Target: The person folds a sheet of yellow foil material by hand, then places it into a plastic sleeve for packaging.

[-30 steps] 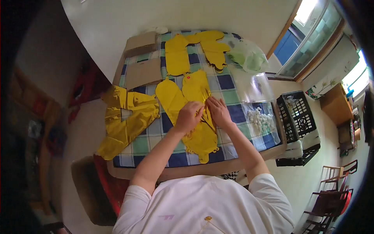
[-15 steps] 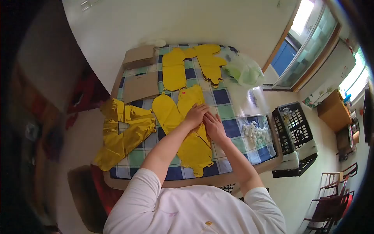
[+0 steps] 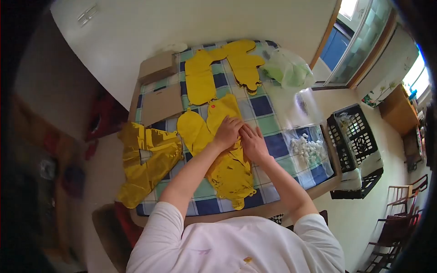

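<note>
Left hand (image 3: 227,131): lay flat, palm down, fingers together, pressing on the yellow foil piece (image 3: 227,168) at table centre; gripped nothing that could be seen. Half a second before it had rested in much the same place, and a second before it had sat lower and curled, so it had slid toward twelve o'clock along the piece, likely a smoothing stroke nearing its end. Right hand (image 3: 253,143): also flat and open, fingers spread a little, touching the same piece just at three o'clock of the left hand; little changed. Yellow foil piece: spread on the checked tablecloth (image 3: 266,123), its scalloped tail pointing to six o'clock. Second yellow piece (image 3: 193,129): at nine o'clock of the hands, touching the first. Crumpled gold foil (image 3: 145,159): further out at nine o'clock, overhanging the table edge. More yellow pieces (image 3: 214,73): at twelve o'clock. Cardboard sheets (image 3: 160,102): at eleven o'clock. Green plastic bag (image 3: 287,68): at one o'clock. Clear bag of white bits (image 3: 307,148): at three o'clock. Black crate (image 3: 355,145): on the floor beyond it.
</note>
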`<state>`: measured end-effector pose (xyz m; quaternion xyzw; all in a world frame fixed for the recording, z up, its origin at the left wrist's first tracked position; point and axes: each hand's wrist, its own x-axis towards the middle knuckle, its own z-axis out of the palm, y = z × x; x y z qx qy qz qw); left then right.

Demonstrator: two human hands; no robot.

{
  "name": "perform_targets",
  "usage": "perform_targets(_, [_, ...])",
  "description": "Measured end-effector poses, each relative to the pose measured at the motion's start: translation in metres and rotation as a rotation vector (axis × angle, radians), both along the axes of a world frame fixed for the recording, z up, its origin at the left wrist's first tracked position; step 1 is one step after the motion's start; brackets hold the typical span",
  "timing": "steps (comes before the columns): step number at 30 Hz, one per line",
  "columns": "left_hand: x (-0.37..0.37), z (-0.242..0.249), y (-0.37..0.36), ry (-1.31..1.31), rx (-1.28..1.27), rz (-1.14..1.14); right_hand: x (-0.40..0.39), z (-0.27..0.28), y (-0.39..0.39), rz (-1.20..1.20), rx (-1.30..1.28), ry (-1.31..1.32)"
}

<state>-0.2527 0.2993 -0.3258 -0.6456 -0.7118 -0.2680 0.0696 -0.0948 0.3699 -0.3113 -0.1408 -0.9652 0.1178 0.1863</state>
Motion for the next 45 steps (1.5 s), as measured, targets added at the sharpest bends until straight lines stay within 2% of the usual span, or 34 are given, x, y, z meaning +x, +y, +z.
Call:
perform_targets(6, [-0.017,0.007,0.011,0.161,-0.086,0.006,-0.002,-0.008,0.003,-0.022,-0.003,-0.019])
perform_targets(9, [-0.021,0.032,0.026,0.151,-0.294,0.056,0.001,0.005,-0.001,-0.018,0.023,-0.09])
perform_targets(12, [-0.044,0.008,0.042,0.273,-0.185,0.101,0.0,-0.005,0.002,-0.025,0.001,-0.072])
perform_targets(18, [-0.061,0.02,0.063,0.17,-0.345,0.177,0.001,-0.009,0.002,-0.011,-0.02,0.005])
perform_targets(21, [-0.049,0.025,0.061,0.253,-0.321,0.237,0.0,-0.009,0.002,-0.003,-0.027,0.013])
perform_targets(23, [-0.035,0.021,0.051,0.234,-0.189,0.17,0.002,-0.009,0.003,-0.006,0.012,0.026])
perform_targets(27, [0.021,0.037,-0.014,0.02,-0.133,0.103,0.004,0.006,-0.001,0.005,-0.034,-0.003])
perform_targets(31, [0.047,0.013,-0.062,-0.018,-0.076,0.099,0.0,-0.01,0.002,0.0,-0.028,0.083])
perform_targets(33, [0.048,0.013,-0.067,-0.012,-0.051,0.096,0.001,-0.007,0.003,0.004,-0.042,0.132])
perform_targets(37, [0.05,0.001,-0.07,0.05,-0.023,0.136,0.016,-0.009,0.003,0.152,-0.273,0.302])
perform_targets(45, [0.049,0.01,-0.07,-0.046,0.014,0.12,0.082,0.004,-0.015,0.216,-0.201,0.127])
